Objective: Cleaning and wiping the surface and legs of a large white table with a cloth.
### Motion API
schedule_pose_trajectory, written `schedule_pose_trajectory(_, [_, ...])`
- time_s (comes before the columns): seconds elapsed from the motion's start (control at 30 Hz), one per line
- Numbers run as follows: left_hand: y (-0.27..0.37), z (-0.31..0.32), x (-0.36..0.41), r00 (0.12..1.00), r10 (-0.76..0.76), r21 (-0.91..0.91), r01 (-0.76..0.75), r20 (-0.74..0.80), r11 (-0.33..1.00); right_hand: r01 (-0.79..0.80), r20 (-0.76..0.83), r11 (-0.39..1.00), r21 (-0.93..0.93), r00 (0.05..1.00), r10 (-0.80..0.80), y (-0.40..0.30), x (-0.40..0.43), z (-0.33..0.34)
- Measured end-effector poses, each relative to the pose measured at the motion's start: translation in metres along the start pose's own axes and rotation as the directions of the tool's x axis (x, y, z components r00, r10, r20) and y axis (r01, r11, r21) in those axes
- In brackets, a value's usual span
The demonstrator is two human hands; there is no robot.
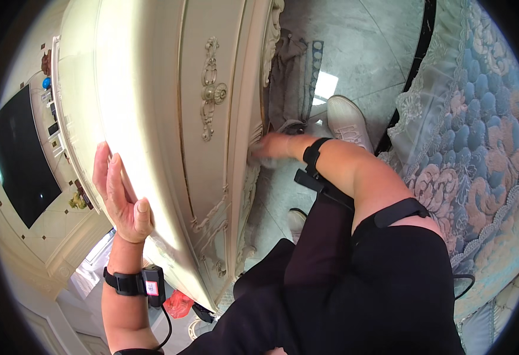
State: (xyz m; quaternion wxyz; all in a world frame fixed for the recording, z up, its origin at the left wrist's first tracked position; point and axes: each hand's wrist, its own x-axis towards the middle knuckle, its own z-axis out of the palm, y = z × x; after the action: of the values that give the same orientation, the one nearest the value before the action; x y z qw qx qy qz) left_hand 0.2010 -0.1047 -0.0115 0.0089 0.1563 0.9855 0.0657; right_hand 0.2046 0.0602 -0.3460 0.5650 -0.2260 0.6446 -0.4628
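A cream-coloured coffee table (152, 133) with carved trim stands before me, its drawer front bearing an ornate metal handle (210, 91). My left hand (121, 199) rests on the tabletop near its edge, thumb apart from the fingers, holding nothing. Low down, my right hand (275, 146) touches or nearly touches the carved lower rail (252, 133) of the table. Motion blurs its fingers, and a pale smear beside them may be a cloth; I cannot tell. Just beyond this hand is a crumpled grey cloth (288, 84).
A sofa (477, 146) with a blue and pink quilted, lace-edged cover is on my right. My light shoe (348, 120) stands on glossy grey floor tiles (348, 31). At far left are a television (28, 155) and a long cabinet with small items. A red plastic bag (178, 304) lies lower left.
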Motion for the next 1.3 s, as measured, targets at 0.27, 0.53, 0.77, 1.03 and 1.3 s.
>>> schedule_pose_trajectory(0.27, [-0.002,0.001,-0.001,0.999,-0.029,-0.008,0.029,-0.016,1.000,0.161,0.258,0.974,-0.161,0.959,-0.116,-0.018,-0.006,0.055])
schedule_pose_trajectory(0.53, [0.001,0.001,0.002,1.000,-0.016,0.022,0.016,-0.012,1.000,0.330,0.447,0.863,-0.382,0.884,-0.139,-0.017,-0.005,0.076])
schedule_pose_trajectory(0.77, [-0.001,0.005,0.002,0.999,-0.003,-0.019,0.002,-0.044,1.000,0.430,0.582,0.636,-0.641,0.812,0.037,-0.021,-0.003,0.100])
schedule_pose_trajectory(1.03, [-0.002,0.005,0.003,0.997,-0.004,-0.036,0.002,-0.076,0.999,0.154,0.368,0.672,-0.724,0.911,0.188,0.009,0.006,0.044])
schedule_pose_trajectory(1.3, [-0.003,0.003,0.002,0.999,0.028,0.001,-0.028,-0.041,1.000,0.498,0.648,0.610,-0.616,0.761,0.034,-0.020,-0.004,0.101])
